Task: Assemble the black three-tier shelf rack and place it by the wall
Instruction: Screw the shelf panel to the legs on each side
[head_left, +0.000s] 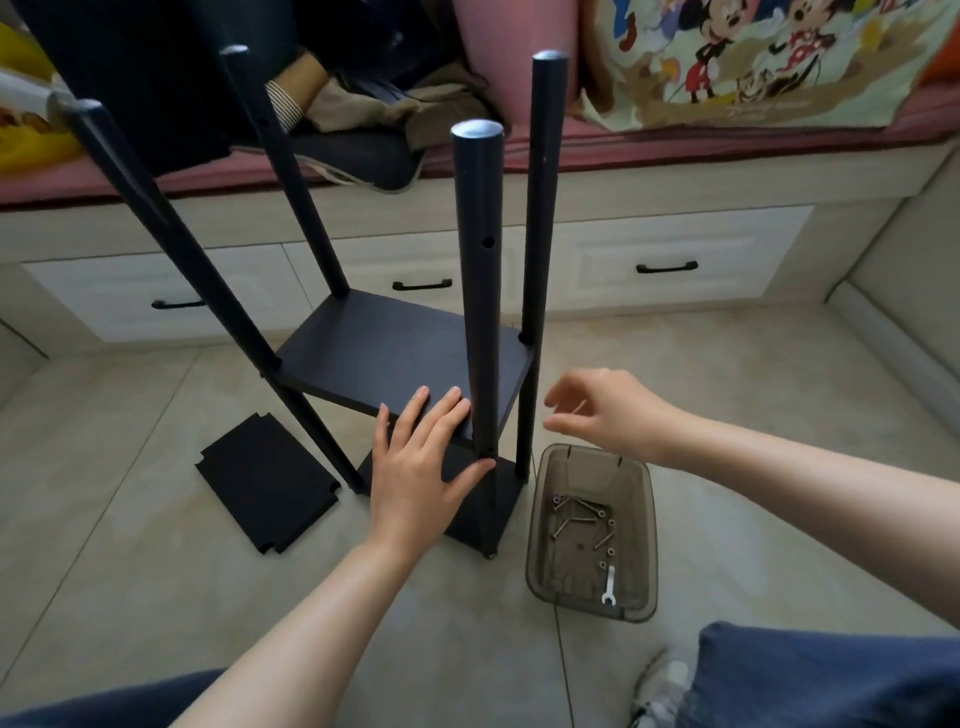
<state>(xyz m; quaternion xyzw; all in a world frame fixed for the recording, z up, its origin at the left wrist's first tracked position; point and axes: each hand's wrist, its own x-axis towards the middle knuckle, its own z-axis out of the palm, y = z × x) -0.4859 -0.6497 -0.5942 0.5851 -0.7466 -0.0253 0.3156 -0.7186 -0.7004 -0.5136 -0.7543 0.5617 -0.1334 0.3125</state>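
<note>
Fingers of left hand (415, 467) splayed flat on shelf (384, 348).

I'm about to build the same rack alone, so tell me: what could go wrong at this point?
The middle shelf seems steadied only by the left hand flat on it beside the front post; lifting that hand might let the shelf tilt. The bin of screws sits close to that post's foot, just below the right hand, so a bump could scatter them.
</note>
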